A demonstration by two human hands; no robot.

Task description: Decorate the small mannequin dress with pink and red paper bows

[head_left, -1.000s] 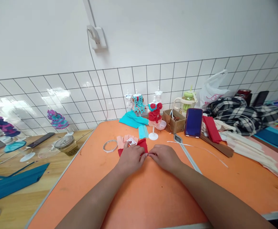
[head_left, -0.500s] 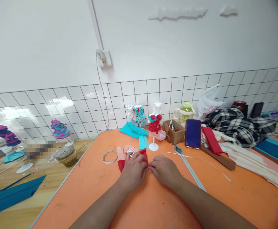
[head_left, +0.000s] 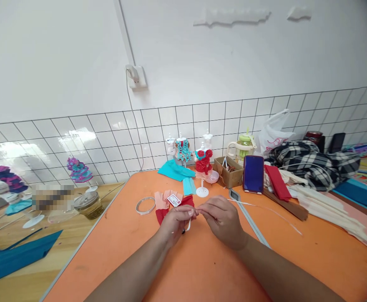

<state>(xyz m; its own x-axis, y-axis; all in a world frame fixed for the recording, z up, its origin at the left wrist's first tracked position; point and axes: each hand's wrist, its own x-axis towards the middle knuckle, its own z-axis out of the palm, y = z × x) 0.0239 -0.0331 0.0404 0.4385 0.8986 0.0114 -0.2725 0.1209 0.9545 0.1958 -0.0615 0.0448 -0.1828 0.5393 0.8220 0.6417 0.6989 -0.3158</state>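
Both my hands are raised a little above the orange table (head_left: 202, 268), fingertips meeting. My left hand (head_left: 177, 221) pinches a thin white strip (head_left: 189, 225) that dangles below its fingers. My right hand (head_left: 223, 220) is closed in a pinch at the same spot, holding the strip's other end. Just behind my left hand lie a red fabric piece (head_left: 163, 214), a pale pink piece (head_left: 162, 199) and a small white card (head_left: 174, 199). A ring of white tape (head_left: 145, 206) lies to their left.
A small mannequin in a red dress (head_left: 203, 164) stands behind, beside teal paper (head_left: 175, 170), a cardboard box (head_left: 229, 172), a phone (head_left: 253, 174) and a metal ruler (head_left: 249, 219). Plaid cloth (head_left: 312, 161) and folded papers fill the right. A glass jar (head_left: 88, 204) sits on the wooden table at left.
My hands have lifted off the table from the red fabric, and a thin white strip now hangs between their fingertips. The camera tilted up between the first two frames.
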